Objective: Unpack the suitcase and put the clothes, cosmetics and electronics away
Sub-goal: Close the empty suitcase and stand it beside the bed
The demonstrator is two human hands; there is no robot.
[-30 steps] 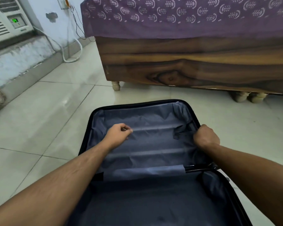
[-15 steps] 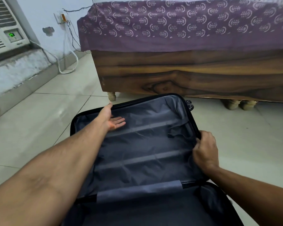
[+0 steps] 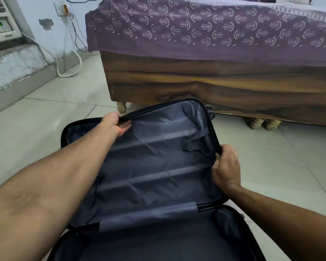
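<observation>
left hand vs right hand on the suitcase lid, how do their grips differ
The left hand holds the far top rim of the suitcase lid, fingers fairly straight over the lining. The right hand grips the lid's right side rim, fingers curled round it. Both hold the same raised lid.

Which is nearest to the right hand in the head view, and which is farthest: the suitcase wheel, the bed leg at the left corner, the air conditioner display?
From the right hand:
1. Suitcase wheel, just above, at the lid's far corner.
2. Bed leg, farther left, under the bed's corner.
3. Air conditioner display, far top left, on the wall.
</observation>
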